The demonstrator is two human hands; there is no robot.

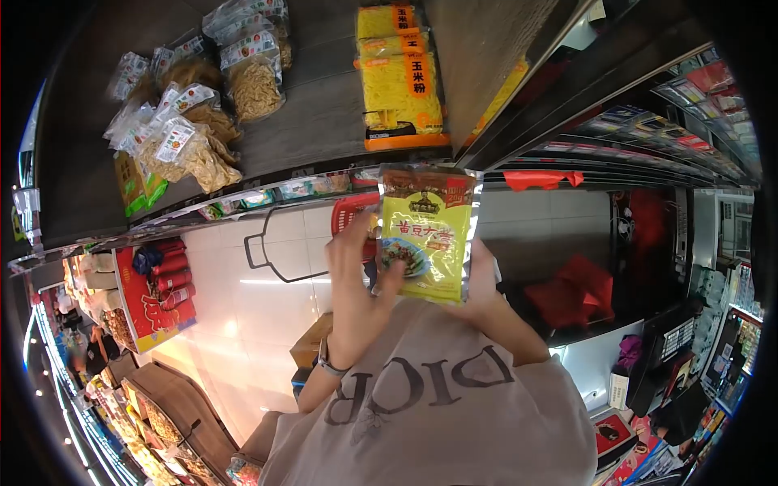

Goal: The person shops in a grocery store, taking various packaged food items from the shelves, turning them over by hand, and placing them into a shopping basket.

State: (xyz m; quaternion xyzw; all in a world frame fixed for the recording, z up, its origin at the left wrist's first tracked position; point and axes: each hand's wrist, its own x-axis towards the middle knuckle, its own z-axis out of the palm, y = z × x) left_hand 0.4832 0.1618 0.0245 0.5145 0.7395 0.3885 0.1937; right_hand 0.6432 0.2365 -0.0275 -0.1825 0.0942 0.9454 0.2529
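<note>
A yellow-green seasoning packet [429, 235] with silver edges and a picture of a dish is held upright in front of my chest. My left hand [356, 283] grips its left side, thumb over the front face. Around the lower right edge is my right hand [484, 283], its fingers mostly hidden behind the packet. Just beyond the packet, yellow noodle bags [401, 93] lie stacked on the dark shelf [316, 97]. Farther left on that shelf, clear bags of dried food [190, 146] sit in a loose pile.
Below the shelf edge is a red basket [347, 212] with a dark handle frame beside it on the tiled floor. A red display box [154, 296] stands at the left. Shelving with packaged goods [648, 130] fills the right, above a red bag [574, 292].
</note>
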